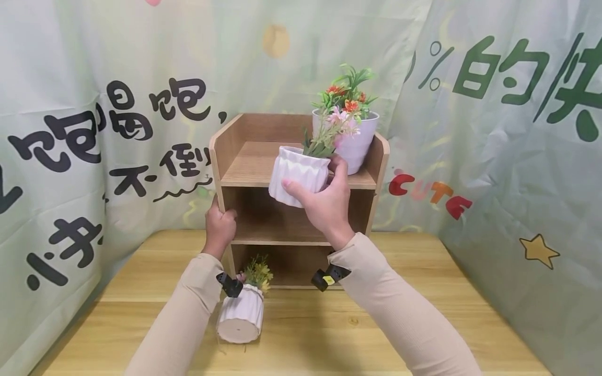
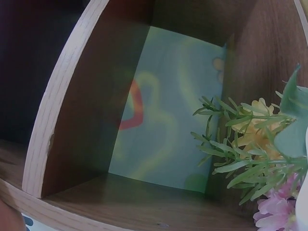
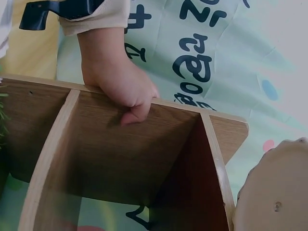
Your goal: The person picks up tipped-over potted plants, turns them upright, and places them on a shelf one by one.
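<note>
Pinching a white ribbed pot with pink flowers, the right hand is holding it before the front edge of the top shelf. Left hand: is gripping the left side panel of the wooden shelf unit. Pale smooth pot, red-orange flowers: is standing at the top shelf's right end. Second ribbed pot: is lying on the table, base facing the head camera.
</note>
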`<state>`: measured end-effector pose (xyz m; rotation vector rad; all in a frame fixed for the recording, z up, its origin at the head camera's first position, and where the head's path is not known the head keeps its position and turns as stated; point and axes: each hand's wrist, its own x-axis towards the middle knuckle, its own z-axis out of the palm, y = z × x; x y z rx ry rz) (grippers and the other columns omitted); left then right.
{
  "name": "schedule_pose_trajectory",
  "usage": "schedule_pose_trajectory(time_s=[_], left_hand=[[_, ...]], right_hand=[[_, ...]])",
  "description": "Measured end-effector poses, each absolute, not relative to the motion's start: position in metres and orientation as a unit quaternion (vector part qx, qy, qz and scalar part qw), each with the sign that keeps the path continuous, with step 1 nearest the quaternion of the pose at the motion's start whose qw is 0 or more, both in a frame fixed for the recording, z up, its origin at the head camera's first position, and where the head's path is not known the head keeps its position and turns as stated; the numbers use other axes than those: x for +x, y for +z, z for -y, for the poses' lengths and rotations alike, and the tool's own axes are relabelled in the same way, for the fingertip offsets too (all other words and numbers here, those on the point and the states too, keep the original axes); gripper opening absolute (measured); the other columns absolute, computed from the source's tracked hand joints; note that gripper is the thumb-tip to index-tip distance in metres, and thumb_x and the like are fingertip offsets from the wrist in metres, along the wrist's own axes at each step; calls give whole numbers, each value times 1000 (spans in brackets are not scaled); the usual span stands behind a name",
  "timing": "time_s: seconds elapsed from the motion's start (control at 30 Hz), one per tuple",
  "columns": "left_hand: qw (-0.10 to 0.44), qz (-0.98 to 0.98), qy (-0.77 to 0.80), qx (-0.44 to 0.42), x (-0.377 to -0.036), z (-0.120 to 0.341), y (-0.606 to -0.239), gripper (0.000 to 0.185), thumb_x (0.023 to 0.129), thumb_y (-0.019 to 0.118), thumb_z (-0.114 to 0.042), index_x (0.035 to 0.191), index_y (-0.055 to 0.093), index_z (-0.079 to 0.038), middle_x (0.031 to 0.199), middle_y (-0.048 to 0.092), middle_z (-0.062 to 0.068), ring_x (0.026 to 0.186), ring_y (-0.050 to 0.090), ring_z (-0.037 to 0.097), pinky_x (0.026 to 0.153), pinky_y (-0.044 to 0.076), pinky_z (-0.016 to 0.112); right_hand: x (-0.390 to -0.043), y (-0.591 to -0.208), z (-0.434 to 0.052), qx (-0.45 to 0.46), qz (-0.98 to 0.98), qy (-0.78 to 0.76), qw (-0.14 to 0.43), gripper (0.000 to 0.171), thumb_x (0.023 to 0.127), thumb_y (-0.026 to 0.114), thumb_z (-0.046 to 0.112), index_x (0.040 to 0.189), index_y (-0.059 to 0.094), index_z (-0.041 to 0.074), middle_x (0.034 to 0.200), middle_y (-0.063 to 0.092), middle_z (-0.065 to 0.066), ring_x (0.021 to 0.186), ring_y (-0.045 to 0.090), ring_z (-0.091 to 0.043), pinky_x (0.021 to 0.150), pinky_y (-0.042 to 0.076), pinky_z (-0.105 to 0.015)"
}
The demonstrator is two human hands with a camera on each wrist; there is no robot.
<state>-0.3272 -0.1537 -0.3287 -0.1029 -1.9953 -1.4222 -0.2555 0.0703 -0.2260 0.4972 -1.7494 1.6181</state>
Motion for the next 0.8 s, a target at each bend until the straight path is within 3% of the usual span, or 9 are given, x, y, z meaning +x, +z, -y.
schedule_pose_trajectory(time_s=[0.6, 0.8], left_hand=[[329, 765, -552, -41, -328, 153, -329, 53, 78, 48, 0, 131, 49, 3, 117, 60, 31, 109, 56, 41, 97, 42, 51], [341, 764, -546, -37, -328, 152, -329, 50, 77, 49, 0, 127, 52, 3, 109, 62, 31, 102, 58, 42, 92, 44, 52]], right_hand=[[-269, -216, -62, 182, 658, 616, 392, 80, 66, 86, 25, 128, 41, 3, 112, 56, -10, 91, 60, -21, 75, 52, -34], [-277, -216, -62, 191, 666, 601, 397, 84, 66, 87, 27, 132, 40, 3, 115, 55, -11, 96, 58, -21, 78, 51, -36]])
